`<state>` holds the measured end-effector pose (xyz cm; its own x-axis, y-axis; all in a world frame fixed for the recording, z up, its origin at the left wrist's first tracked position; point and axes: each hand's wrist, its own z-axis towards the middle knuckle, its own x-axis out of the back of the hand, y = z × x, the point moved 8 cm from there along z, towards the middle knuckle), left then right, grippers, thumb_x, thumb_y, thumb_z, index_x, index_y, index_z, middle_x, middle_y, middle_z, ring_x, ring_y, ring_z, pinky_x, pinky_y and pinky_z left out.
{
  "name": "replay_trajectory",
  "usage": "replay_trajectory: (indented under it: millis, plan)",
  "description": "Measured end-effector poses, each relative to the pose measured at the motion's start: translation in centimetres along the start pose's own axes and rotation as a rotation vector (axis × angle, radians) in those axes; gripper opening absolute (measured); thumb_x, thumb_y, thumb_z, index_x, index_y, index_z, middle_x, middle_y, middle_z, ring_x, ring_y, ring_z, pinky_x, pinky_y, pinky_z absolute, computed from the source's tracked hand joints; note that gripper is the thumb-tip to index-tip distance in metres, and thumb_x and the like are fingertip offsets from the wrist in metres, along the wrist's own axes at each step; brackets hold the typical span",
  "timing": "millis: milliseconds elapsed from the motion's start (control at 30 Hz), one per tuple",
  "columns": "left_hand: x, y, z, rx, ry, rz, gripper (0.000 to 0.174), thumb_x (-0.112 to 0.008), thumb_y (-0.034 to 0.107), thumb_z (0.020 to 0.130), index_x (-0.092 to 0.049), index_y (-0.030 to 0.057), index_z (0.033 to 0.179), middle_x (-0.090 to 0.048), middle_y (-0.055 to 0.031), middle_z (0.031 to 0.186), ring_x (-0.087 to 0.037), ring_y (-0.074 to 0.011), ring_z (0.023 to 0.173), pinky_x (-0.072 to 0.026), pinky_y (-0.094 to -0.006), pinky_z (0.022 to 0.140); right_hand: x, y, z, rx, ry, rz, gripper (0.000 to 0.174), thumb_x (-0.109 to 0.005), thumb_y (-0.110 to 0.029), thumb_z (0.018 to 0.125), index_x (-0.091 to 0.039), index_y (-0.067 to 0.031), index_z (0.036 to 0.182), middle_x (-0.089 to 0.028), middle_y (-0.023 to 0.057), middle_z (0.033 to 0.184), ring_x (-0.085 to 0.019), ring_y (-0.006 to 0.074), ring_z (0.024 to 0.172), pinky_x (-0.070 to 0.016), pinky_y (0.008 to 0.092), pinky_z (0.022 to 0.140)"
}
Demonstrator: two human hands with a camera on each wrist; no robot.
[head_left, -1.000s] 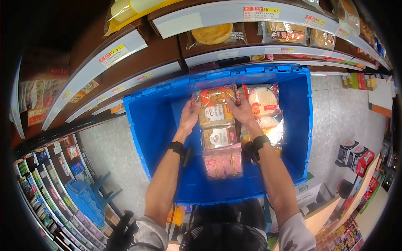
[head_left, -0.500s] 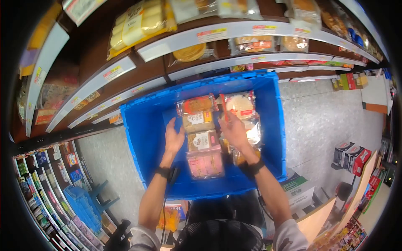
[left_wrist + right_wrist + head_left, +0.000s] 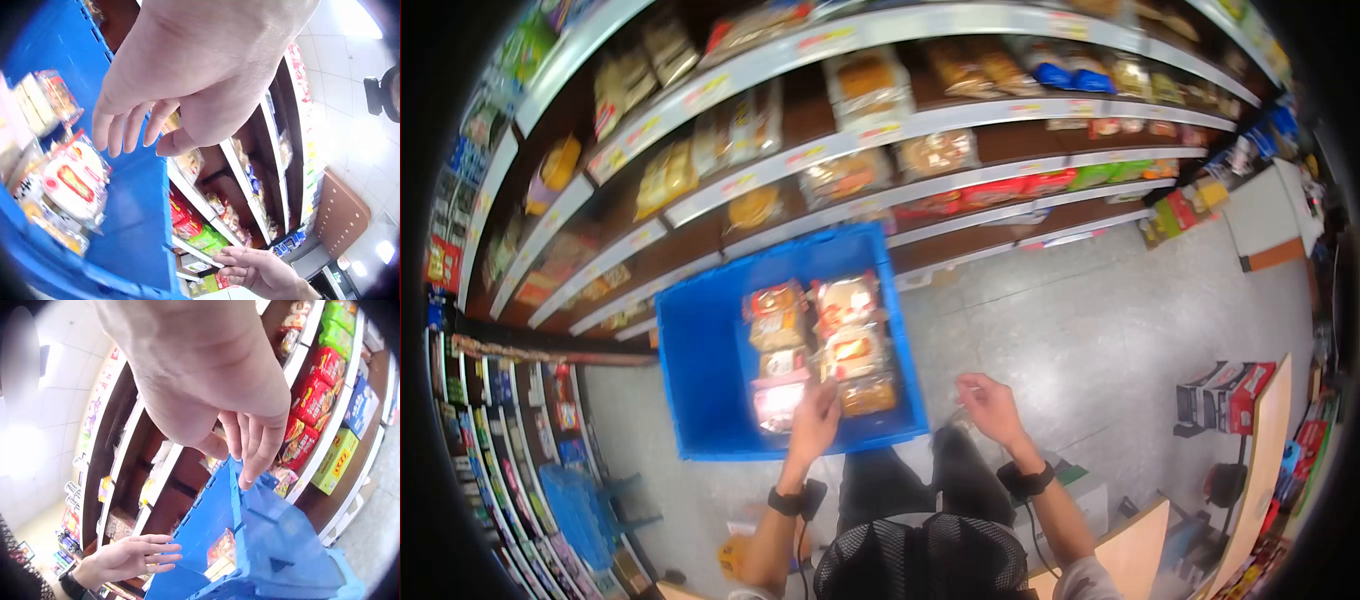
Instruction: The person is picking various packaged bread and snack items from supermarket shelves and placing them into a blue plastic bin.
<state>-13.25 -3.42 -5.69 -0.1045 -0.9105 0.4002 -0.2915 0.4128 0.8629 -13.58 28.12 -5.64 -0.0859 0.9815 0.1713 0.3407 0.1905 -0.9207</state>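
Note:
Two rows of packaged bread lie in a blue crate (image 3: 710, 400); a pink pack (image 3: 780, 402) is at the near end of the left row, a brown pack (image 3: 868, 395) at that of the right. Above the crate's near side is my left hand (image 3: 813, 425), fingers loosely bent and holding nothing. My right hand (image 3: 992, 408) hangs in the air right of the crate, empty, fingers slightly curled. In the left wrist view, my left hand (image 3: 200, 75) is beside a round white pack (image 3: 75, 184). The right wrist view has my right hand (image 3: 212, 381) near the crate's rim (image 3: 236, 494); contact there is unclear.
Shelves of packaged bread (image 3: 940, 150) curve behind the crate. Grey floor (image 3: 1040, 320) extends to its right, with a black and red carton (image 3: 1225, 397) farther right. A blue plastic item (image 3: 578, 515) stands at the lower left, beside other shelves.
Both hands have left the packs at the far end of the crate and drawn back; the right one is now outside it. The crate appears farther left, and more shelving shows.

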Motion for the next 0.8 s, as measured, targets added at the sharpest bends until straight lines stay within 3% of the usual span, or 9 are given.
replay_trajectory:
  millis: [167, 300, 433, 800]
  plan:
    - [-12.0, 6.4, -1.1, -0.071, -0.226, -0.035, 0.037, -0.053, -0.001, 0.090, -0.049, -0.0052, 0.126, -0.059, -0.0166, 0.121, -0.059, -0.0235, 0.112, -0.0476, -0.0330, 0.097, 11.8, -0.5, -2.8, 0.078, 0.047, -0.145, 0.024, -0.061, -0.015, 0.090, -0.063, -0.0003, 0.109, -0.070, 0.0171, 0.090, -0.070, 0.0236, 0.081, -0.0556, 0.0320, 0.073]
    - [-17.5, 10.6, -0.4, -0.253, -0.241, 0.012, 0.037, -0.055, 0.001, 0.090, -0.050, -0.0048, 0.126, -0.060, -0.0157, 0.119, -0.060, -0.0232, 0.110, -0.0492, -0.0328, 0.094, 18.3, -1.2, -3.5, 0.125, 0.136, -0.230, 0.026, -0.060, -0.016, 0.090, -0.064, -0.0001, 0.109, -0.070, 0.0182, 0.095, -0.070, 0.0264, 0.084, -0.0559, 0.0333, 0.074]
    - [-20.6, 13.4, 0.1, -0.302, -0.275, 0.033, 0.036, -0.056, 0.002, 0.090, -0.051, -0.0039, 0.125, -0.061, -0.0155, 0.118, -0.062, -0.0228, 0.108, -0.0506, -0.0328, 0.092, 21.3, -1.7, -3.5, 0.134, 0.127, -0.235, 0.026, -0.060, -0.016, 0.090, -0.064, 0.0009, 0.110, -0.070, 0.0186, 0.096, -0.070, 0.0268, 0.086, -0.0555, 0.0336, 0.076]
    - [-28.5, 14.1, 3.3, -0.141, -0.318, 0.063, 0.034, -0.057, 0.006, 0.090, -0.054, -0.0019, 0.122, -0.063, -0.0160, 0.117, -0.063, -0.0241, 0.105, -0.0505, -0.0345, 0.092, 28.6, -0.2, 0.7, 0.043, -0.023, -0.333, 0.027, -0.060, -0.016, 0.091, -0.063, 0.0019, 0.111, -0.069, 0.0197, 0.099, -0.069, 0.0273, 0.092, -0.0549, 0.0336, 0.080]
